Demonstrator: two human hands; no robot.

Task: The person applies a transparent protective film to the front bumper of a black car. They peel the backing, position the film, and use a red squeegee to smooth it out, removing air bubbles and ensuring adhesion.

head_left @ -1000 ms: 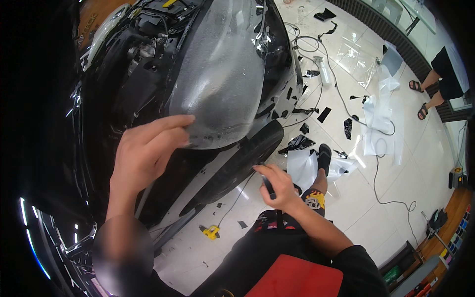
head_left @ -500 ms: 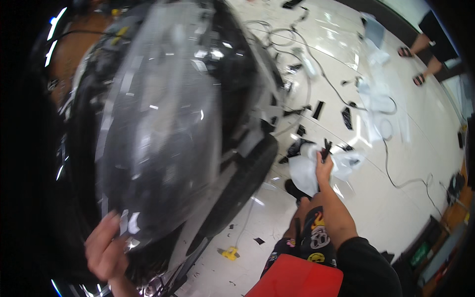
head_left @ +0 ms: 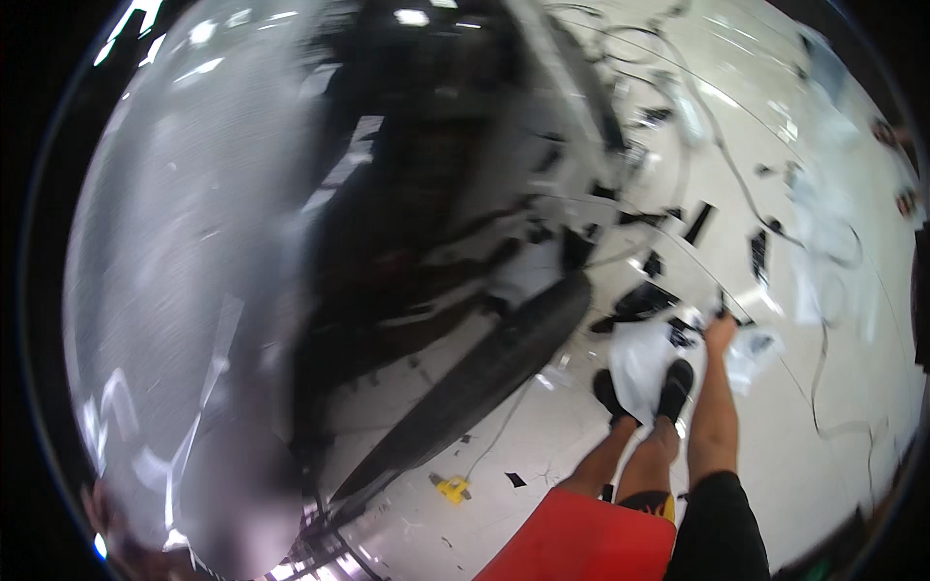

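Pale, glossy tiled floor (head_left: 775, 465) spreads beneath and beyond the right hand (head_left: 719, 331), crossed by thin straight seams (head_left: 785, 364). Bright light reflections (head_left: 719, 94) gleam on it well ahead of that hand.

White glare is streaking the blurred car (head_left: 397, 213) at left. The floor (head_left: 552, 436) is gleaming brightly; dark edges are curving.

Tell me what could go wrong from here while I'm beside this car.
The hazy film on the car shows bright folds near your blurred left hand, so it might crease there. The white sheet lies right at your dark shoes and could slide or catch underfoot. Further right, a cable runs across the floor and may snag a step.
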